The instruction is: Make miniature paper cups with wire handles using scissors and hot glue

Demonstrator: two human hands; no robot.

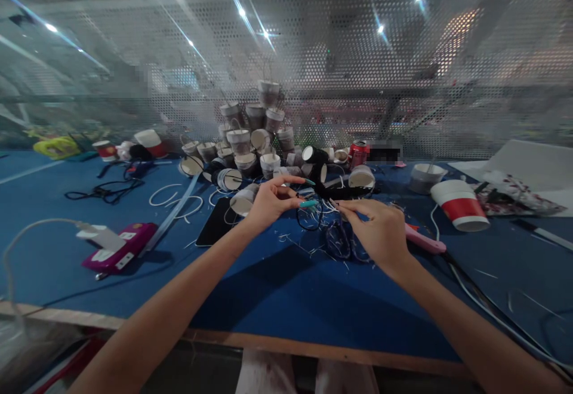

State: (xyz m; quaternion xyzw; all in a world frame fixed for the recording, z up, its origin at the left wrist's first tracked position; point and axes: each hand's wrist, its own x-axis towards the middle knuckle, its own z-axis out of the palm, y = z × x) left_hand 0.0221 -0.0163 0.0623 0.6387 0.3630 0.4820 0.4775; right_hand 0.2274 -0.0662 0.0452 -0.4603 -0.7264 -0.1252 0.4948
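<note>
A: Where is the small work happening?
B: Over the blue table, in front of the stacked paper cups. A black cord loop is hanging just under the tips of the left hand, and a dark bundle is lying just behind the fingertips
A: And how are the fingers standing?
B: On the left, thumb and forefinger are leaving only a narrow gap, and I can't tell whether they are gripping the loop. On the right hand, thumb and finger are coming together in a fine pinch, but what is sitting between them is too small to make out
A: What is helping this kind of work, then?
B: Both hands are meeting at the middle, close together, which seems right for fine cord. The person is probably doing best by keeping the left hand steady as an anchor, letting the right make the small moves, and pinching with the finger pads rather than the nails
A: Anything getting in the way?
B: White scraps are littering the table below and could be catching in the cord, and blue handles are lying just under the right fingers. A pink-handled tool is resting near the right wrist, so the person is wise to be giving it room
</note>
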